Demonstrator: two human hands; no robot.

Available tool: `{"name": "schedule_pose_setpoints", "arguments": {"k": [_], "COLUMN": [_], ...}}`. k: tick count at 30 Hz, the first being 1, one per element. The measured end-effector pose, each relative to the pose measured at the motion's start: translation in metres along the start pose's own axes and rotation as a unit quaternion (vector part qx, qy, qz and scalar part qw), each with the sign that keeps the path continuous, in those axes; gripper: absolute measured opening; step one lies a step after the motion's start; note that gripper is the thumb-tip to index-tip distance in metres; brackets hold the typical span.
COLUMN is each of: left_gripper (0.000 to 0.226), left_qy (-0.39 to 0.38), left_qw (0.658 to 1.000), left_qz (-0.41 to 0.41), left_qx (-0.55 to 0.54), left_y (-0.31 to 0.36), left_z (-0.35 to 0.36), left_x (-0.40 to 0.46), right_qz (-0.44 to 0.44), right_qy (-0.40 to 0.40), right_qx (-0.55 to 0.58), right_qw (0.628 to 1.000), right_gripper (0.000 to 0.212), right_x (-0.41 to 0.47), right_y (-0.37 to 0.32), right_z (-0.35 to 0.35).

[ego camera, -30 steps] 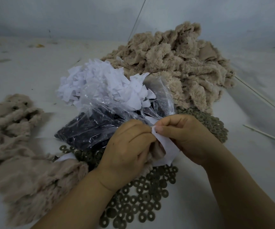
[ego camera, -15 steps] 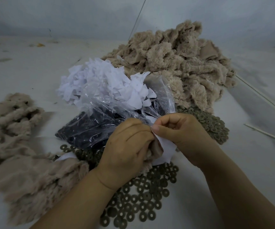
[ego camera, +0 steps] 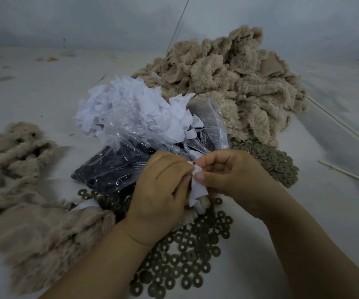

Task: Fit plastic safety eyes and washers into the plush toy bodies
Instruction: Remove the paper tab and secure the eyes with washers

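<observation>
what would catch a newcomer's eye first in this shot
Most likely the two hands at centre: the left hand and right hand pinch a white fabric piece together. Just behind them lies a clear plastic bag of dark parts, with white scraps heaped on it. A big tan plush pile rises at the back right, and washers lie scattered in front.

Bag of eyes (ego camera: 118, 167) lies just behind my left hand (ego camera: 159, 190), paper scraps (ego camera: 131, 108) heaped on it. Large plush pile (ego camera: 234, 83) behind, to the right. Finished bodies (ego camera: 23, 201) at far left. Washers (ego camera: 185, 255) spread beneath my wrists; second washer heap (ego camera: 275, 162) right of my right hand (ego camera: 232, 180).
</observation>
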State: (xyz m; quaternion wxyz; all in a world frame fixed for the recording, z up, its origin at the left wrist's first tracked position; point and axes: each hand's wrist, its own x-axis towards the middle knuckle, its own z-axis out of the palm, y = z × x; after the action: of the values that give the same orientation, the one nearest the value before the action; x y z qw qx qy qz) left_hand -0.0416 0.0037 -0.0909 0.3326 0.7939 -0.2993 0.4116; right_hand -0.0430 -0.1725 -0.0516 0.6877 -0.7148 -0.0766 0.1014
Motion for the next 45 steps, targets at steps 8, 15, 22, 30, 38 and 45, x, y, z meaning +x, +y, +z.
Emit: {"name": "schedule_pose_setpoints", "arguments": {"k": [8, 15, 22, 30, 38, 45], "left_gripper": [0.006, 0.012, 0.011, 0.009, 0.01, 0.013], "left_qy": [0.004, 0.013, -0.006, -0.046, -0.061, -0.047], "left_qw": [1.0, 1.0, 1.0, 0.997, 0.997, 0.999], "left_qz": [-0.008, -0.001, -0.005, -0.041, -0.028, 0.007], "left_qx": [0.015, 0.013, 0.019, -0.037, -0.034, -0.027], "left_y": [0.001, 0.001, 0.002, 0.004, 0.0, -0.001], "left_z": [-0.002, -0.001, 0.002, 0.001, 0.003, 0.005], "left_x": [0.002, 0.003, 0.0, 0.004, 0.002, -0.001], "right_qz": [0.025, 0.025, 0.114, 0.157, 0.172, 0.098], "right_qy": [0.008, -0.023, -0.096, -0.098, -0.053, -0.12], "right_qx": [0.047, 0.029, 0.062, 0.085, -0.041, -0.535], "right_qw": [0.999, 0.999, 0.987, 0.979, 0.983, 0.831], "right_gripper": [0.014, 0.018, 0.028, 0.056, 0.028, 0.023], "right_x": [0.003, 0.002, -0.001, 0.0, 0.0, -0.007], "right_y": [0.002, 0.005, 0.003, 0.0, -0.002, 0.0], "right_z": [0.002, 0.004, -0.004, -0.002, -0.012, -0.027]}}
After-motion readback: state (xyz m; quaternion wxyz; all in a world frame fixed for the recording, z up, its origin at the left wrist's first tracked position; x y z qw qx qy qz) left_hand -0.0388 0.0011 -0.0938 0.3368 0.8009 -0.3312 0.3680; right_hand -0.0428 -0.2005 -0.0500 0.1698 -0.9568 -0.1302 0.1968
